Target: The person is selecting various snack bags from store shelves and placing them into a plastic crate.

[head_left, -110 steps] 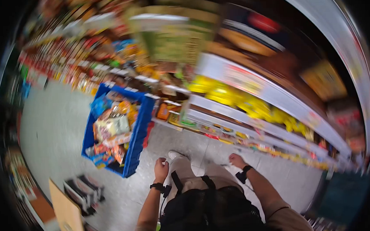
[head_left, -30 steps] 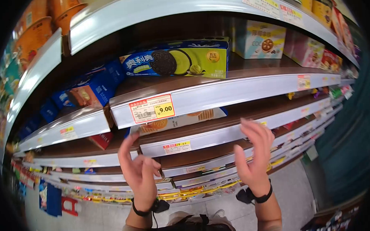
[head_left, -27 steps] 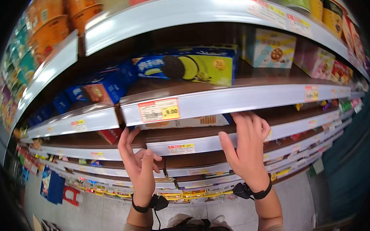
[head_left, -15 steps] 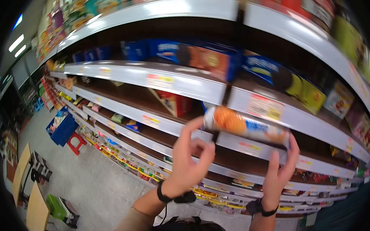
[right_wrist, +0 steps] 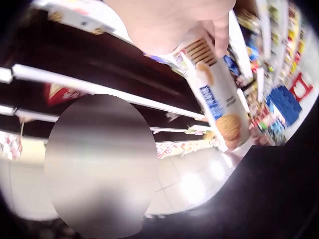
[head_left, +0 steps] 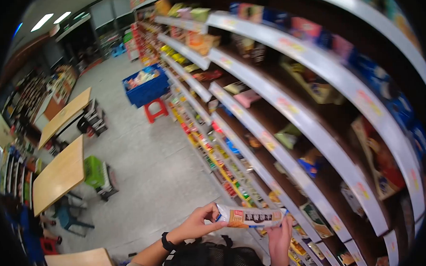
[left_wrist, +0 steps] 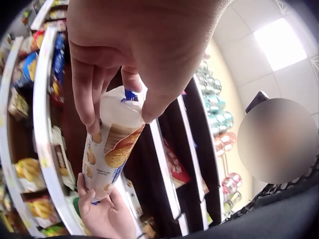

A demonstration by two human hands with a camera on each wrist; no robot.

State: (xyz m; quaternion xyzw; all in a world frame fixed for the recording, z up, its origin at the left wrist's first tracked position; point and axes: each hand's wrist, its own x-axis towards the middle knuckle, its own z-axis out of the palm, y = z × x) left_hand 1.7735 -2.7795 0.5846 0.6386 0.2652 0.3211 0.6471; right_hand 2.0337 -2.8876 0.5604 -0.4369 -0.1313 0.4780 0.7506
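A white biscuit packet (head_left: 258, 217) with blue ends lies across the front of my body, held between both hands. My left hand (head_left: 198, 223) grips one end, thumb and fingers on either side. At the other end, my right hand (head_left: 280, 239) holds the packet from below. In the left wrist view, pictures of biscuits show on the packet (left_wrist: 112, 144), and the right hand (left_wrist: 110, 214) is at its far end. The right wrist view shows the packet (right_wrist: 219, 99) slanting away from the right hand (right_wrist: 172, 22).
Long store shelves (head_left: 288, 106) run along the right. Down the aisle, a blue crate (head_left: 147, 90) full of packaged goods sits by a red stool (head_left: 155, 111). Wooden tables (head_left: 60, 175) and a green box (head_left: 95, 171) stand at left on the grey floor (head_left: 138, 160).
Both hands reached into a shelf and took out the biscuit packet. It has since come down and away from the shelf, close to my body, while the view turned left along the aisle.
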